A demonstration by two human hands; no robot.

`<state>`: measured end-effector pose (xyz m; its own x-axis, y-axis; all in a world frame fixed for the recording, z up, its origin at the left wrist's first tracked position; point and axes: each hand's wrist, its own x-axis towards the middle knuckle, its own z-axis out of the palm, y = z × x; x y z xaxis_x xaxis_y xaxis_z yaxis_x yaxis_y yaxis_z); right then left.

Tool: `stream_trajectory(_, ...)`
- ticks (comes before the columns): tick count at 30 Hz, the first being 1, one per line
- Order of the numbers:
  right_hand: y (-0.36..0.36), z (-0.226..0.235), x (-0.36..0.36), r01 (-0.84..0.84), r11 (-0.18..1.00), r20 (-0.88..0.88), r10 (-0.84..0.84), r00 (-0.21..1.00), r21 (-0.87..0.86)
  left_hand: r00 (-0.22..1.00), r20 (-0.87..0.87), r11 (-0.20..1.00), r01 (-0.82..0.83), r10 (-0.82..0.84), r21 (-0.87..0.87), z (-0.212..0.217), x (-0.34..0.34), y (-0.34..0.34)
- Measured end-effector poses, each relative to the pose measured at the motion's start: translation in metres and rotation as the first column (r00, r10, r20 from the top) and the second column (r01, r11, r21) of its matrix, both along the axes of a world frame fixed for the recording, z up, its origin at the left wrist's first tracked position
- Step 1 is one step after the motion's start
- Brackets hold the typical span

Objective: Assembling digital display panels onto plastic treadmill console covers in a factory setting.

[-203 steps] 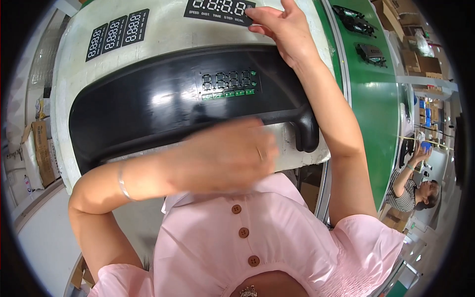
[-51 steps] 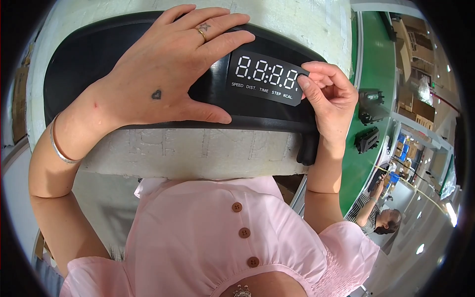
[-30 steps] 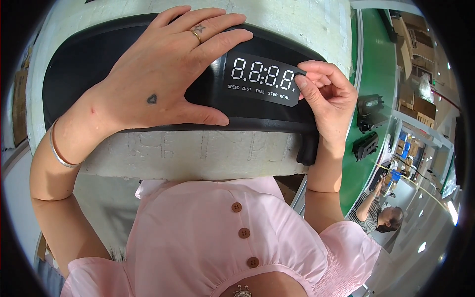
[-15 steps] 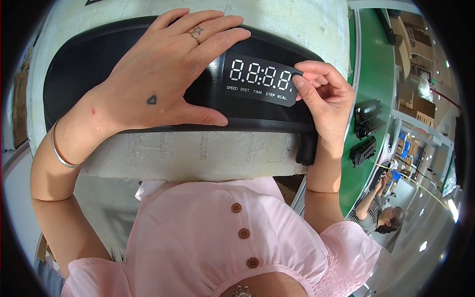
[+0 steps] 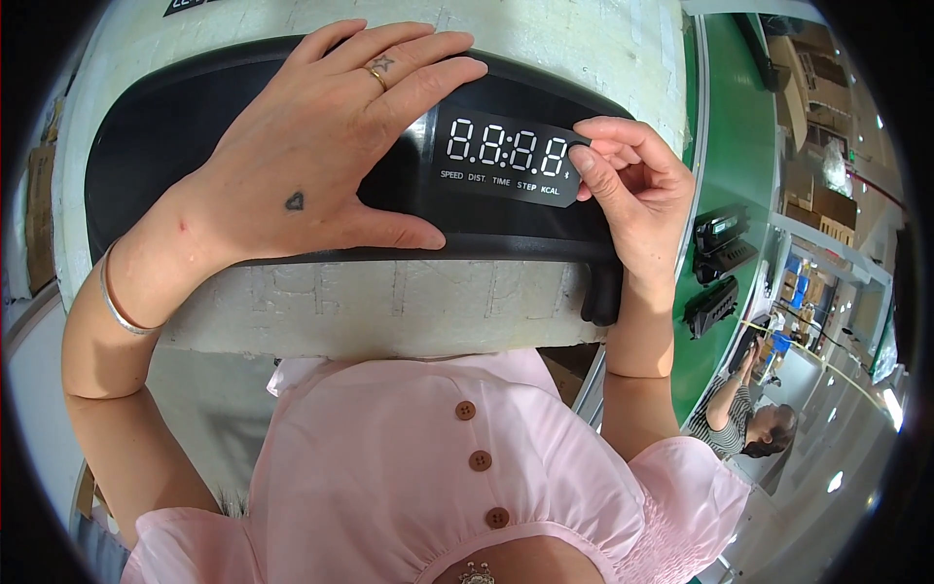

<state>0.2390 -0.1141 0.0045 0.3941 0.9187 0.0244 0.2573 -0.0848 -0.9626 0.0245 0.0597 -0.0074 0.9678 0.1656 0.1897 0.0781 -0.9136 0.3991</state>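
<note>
A long black plastic console cover (image 5: 165, 146) with rounded ends lies across the pale block in front of me. On its right half sits a dark display label (image 5: 501, 187) with white segment digits and small white lettering. My left hand (image 5: 302, 156) rests flat on the cover, fingers spread, its fingertips by the far edge and its thumb left of the label. My right hand (image 5: 632, 180) pinches the label's right end between thumb and fingers. That end looks slightly lifted; whether the left end touches the cover, I cannot tell.
The cover rests on a worn whitish foam-like block (image 5: 389, 311). To the right runs a green work surface (image 5: 671, 365) with several black moulded units (image 5: 722, 243) on it. Further right, a person in a striped top (image 5: 720, 419) works, and cardboard boxes (image 5: 832, 209) are stacked beyond.
The label has shifted slightly left on the cover, with my right hand still pinching its end. My left hand has slid a little to the left, fingers still spread.
</note>
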Motion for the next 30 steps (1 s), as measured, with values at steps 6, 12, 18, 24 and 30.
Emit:
stream_trajectory(6, 0.0, -0.002, -0.002, 0.015, 0.999, -0.007, -0.015, 1.0, 0.029, 1.0, 0.002, 1.0, 0.002, -0.002, 0.022, -0.001, 0.0, 0.0)
stream_trajectory(12, 0.002, 0.001, -0.002, 0.015, 1.0, -0.011, -0.016, 1.0, -0.024, 1.0, 0.002, 1.0, 0.0, 0.0, 0.023, -0.001, 0.0, -0.001)
stream_trajectory(18, 0.005, 0.004, -0.004, 0.027, 0.996, -0.004, -0.028, 1.0, -0.086, 1.0, 0.007, 1.0, 0.01, -0.01, 0.026, -0.001, 0.0, 0.0)
stream_trajectory(24, 0.009, 0.007, -0.005, 0.06, 0.987, 0.068, -0.05, 0.996, -0.149, 1.0, 0.009, 1.0, 0.014, -0.015, 0.028, -0.001, 0.0, 0.0)
stream_trajectory(30, 0.011, 0.008, -0.006, 0.074, 0.979, 0.09, -0.058, 0.994, -0.189, 1.0, 0.021, 0.999, 0.017, -0.018, 0.031, -0.002, 0.001, 0.0)
